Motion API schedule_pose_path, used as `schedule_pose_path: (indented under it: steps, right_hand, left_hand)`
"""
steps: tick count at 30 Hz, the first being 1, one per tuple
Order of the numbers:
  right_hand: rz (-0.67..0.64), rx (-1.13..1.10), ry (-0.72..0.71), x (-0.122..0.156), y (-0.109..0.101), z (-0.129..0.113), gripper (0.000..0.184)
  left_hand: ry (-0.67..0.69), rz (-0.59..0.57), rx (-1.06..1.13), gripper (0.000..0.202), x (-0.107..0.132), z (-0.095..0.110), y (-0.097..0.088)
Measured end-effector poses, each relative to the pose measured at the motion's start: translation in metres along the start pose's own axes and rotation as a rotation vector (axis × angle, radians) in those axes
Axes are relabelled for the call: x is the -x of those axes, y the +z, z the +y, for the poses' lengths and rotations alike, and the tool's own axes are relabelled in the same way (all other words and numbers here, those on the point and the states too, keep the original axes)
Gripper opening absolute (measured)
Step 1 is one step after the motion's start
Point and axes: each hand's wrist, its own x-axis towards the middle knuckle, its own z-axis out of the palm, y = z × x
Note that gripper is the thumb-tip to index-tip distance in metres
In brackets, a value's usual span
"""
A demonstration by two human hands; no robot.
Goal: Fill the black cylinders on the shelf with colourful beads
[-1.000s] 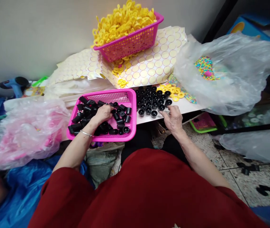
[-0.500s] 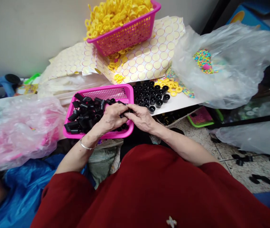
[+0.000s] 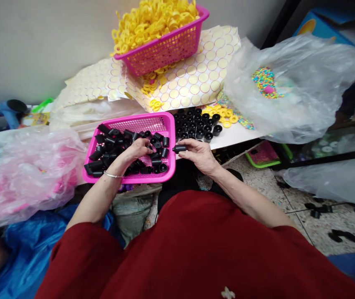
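My right hand [image 3: 201,155], just beyond the basket's right rim, pinches a short black plastic cylinder [image 3: 180,148] with a narrower tip pointing left. Inside the pink basket [image 3: 130,180], my left hand [image 3: 139,148] is closed, its curled fingertips down among loose black plastic parts [image 3: 110,141]. Whatever its fingers grip is too dark and small to make out. Several black round caps [image 3: 199,133] stand upright in rows on the white board [image 3: 236,135], close behind my right hand.
Yellow rings [image 3: 227,113] lie behind the caps. A second pink basket [image 3: 168,49], heaped with yellow pieces, stands on sheets of round stickers [image 3: 193,77]. Clear plastic bags [image 3: 302,91] fill the right side; a bag of pink pieces [image 3: 37,166] sits at left. Black parts [image 3: 344,236] litter the floor.
My hands were together over the basket's right side and are now apart. The left has gone down among the parts; the right has moved right, showing the black cylinder.
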Motion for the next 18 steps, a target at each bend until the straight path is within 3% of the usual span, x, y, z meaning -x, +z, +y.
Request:
schedule_pose_path:
  steps: [4, 7, 13, 18]
  right_hand:
    - [-0.040, 0.099, -0.116, 0.005, 0.007, -0.003, 0.033]
    - [-0.055, 0.252, -0.250, 0.010, 0.015, -0.011, 0.028]
    - [-0.078, 0.561, -0.543, 0.017, 0.023, -0.024, 0.023]
    - [-0.064, 0.687, -0.642, 0.017, 0.018, -0.024, 0.022]
  left_hand:
    - [-0.220, -0.008, 0.569, 0.027, 0.015, 0.009, -0.016]
    - [-0.211, -0.138, 0.928, 0.027, 0.034, 0.025, -0.023]
    - [-0.119, -0.273, 1.041, 0.022, 0.058, 0.048, -0.005]
    - [-0.026, -0.291, 1.005, 0.024, 0.056, 0.051, 0.008]
